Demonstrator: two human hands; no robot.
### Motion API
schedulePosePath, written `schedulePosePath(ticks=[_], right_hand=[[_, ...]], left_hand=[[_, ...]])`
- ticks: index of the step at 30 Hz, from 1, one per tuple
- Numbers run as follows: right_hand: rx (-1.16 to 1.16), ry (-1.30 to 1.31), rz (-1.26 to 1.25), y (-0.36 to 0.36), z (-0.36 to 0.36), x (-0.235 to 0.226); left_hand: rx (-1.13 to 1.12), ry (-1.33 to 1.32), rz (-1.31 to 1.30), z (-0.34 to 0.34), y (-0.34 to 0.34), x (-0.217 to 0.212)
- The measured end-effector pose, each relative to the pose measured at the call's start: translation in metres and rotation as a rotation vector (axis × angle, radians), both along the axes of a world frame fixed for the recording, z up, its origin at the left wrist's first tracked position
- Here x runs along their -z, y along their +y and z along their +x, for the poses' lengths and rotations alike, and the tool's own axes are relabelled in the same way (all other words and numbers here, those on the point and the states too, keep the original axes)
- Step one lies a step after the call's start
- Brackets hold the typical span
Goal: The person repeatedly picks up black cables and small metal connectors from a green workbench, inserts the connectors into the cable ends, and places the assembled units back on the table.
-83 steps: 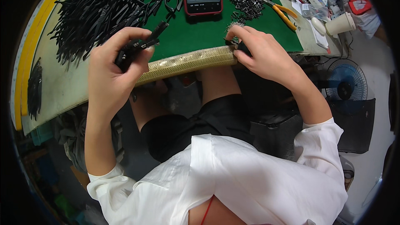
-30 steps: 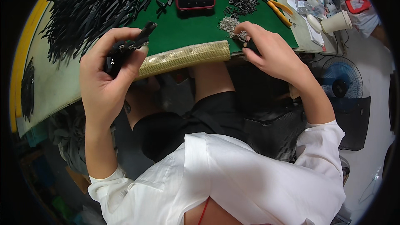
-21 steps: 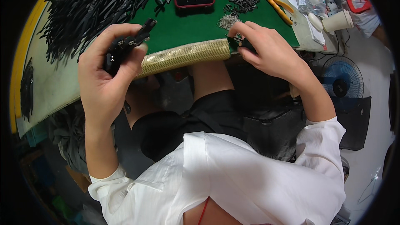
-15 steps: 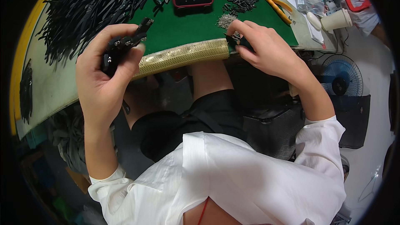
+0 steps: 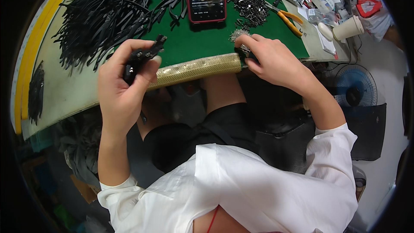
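My left hand (image 5: 125,77) is closed around several black eyeglass temples (image 5: 144,56), bunched together, with small metal fittings showing at their ends. It is raised over the near edge of the table, by the left end of a gold mesh-covered roll (image 5: 198,70). At that roll's right end my right hand (image 5: 276,62) has its thumb and fingers bent together around something dark and small that I cannot make out. A heap of tiny silver metal pieces (image 5: 237,34) lies just beyond its fingertips on the green mat (image 5: 202,39).
A big pile of black temples (image 5: 103,17) covers the far left. A phone in a red case (image 5: 207,8) stands at the back, beside a heap of small dark parts (image 5: 248,4). Orange-handled pliers (image 5: 290,21) and a white cup (image 5: 348,29) are at right, with a fan (image 5: 355,88) below.
The whole view has shifted, so the table and both hands appear lower and slightly further right. The left hand still holds the black temples, and the right hand stays by the roll's end.
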State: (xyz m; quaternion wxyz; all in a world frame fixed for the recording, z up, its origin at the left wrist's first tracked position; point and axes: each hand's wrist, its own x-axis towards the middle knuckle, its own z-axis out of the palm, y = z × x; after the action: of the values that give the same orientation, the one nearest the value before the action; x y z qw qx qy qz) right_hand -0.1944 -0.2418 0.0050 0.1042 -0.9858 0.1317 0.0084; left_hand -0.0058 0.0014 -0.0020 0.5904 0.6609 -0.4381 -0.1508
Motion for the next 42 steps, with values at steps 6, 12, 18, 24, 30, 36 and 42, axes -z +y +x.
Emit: schedulePosePath(ticks=[6,12,18,24,30,36,42], right_hand=[[-0.051,-0.094,-0.019,-0.005,-0.005,0.006],[0.108,-0.158,1.107,0.047,0.009,-0.027],[0.072,-0.279,1.496,0.079,0.021,-0.014],[0.062,-0.328,1.507,0.084,0.024,-0.015],[0.083,-0.34,1.464,0.087,0.025,-0.016],[0.165,-0.315,1.461,0.088,0.028,-0.014],[0.088,-0.461,1.054,0.092,0.035,0.005]], left_hand=[[0.049,0.083,-0.077,-0.003,-0.008,0.005],[-0.144,-0.566,-0.105,-0.017,-0.018,0.01],[-0.206,-0.761,-0.29,-0.017,-0.024,0.021],[-0.204,-0.755,-0.331,-0.015,-0.027,0.023],[-0.191,-0.762,-0.299,-0.016,-0.025,0.023],[-0.167,-0.855,-0.251,-0.013,-0.022,0.02],[-0.161,-0.857,-0.138,-0.008,-0.02,0.028]])
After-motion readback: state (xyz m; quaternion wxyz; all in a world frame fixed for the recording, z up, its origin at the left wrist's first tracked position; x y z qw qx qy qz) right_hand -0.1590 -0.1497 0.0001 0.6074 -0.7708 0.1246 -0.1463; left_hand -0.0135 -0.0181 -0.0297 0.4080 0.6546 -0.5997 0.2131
